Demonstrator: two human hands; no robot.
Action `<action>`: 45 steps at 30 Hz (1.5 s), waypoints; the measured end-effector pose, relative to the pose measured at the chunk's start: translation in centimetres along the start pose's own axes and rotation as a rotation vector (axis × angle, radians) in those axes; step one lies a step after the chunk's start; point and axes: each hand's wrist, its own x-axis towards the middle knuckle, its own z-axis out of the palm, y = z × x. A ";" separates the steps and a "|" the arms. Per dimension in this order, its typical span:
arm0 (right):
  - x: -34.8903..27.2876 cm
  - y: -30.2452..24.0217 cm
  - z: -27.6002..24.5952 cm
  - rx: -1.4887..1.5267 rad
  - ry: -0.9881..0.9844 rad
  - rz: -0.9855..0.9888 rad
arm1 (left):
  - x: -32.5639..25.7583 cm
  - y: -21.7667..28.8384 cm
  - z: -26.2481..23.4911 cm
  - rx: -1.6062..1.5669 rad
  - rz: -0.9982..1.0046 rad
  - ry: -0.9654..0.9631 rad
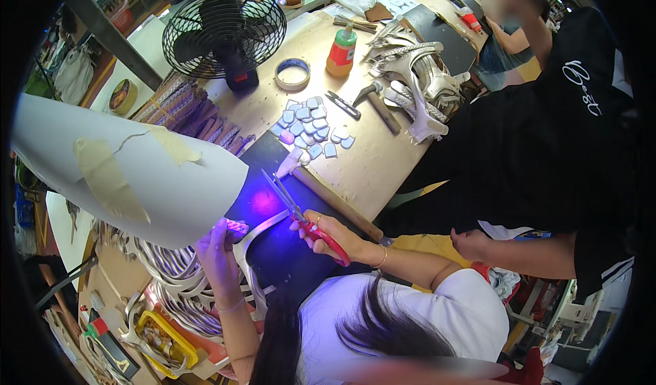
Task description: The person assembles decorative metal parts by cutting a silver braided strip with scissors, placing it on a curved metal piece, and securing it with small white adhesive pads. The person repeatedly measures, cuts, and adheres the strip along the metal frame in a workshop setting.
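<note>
My left hand (217, 252) is closed, pinching the end of a braided strap (236, 227) that glows pink-violet under the light. A pale flat strap (254, 238) curves beside that hand over the black mat (273, 252). In my right hand (345, 238) are red-handled scissors (292, 206), their blades slightly parted and pointing up-left. The scissors are apart from the strap end. Just beyond the blades lies a hammer (335, 199) with a wooden handle. A white paper cone (157, 176), patched with tape, hangs over the left side, close to my left hand.
Small grey rounded tabs (307, 122) lie beyond the mat, near thread snips (343, 105), another hammer (383, 112), a tape roll (292, 75), a bottle (342, 53) and a fan (224, 33). Straps (424, 77) are heaped far right. A person in black (519, 153) stands at right.
</note>
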 end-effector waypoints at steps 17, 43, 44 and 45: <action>0.6 4.0 1.0 -0.291 0.214 -0.277 | 0.0 -0.3 -0.2 0.023 -0.010 -0.024; -0.4 1.9 0.8 -0.159 -0.074 0.018 | 0.1 0.1 1.1 0.000 -0.025 -0.063; -0.5 1.5 0.9 -0.144 -0.089 0.057 | 0.0 0.0 1.2 -0.009 -0.028 -0.053; -0.4 1.2 1.2 -0.151 -0.104 0.056 | 0.1 0.1 1.4 -0.019 -0.022 -0.053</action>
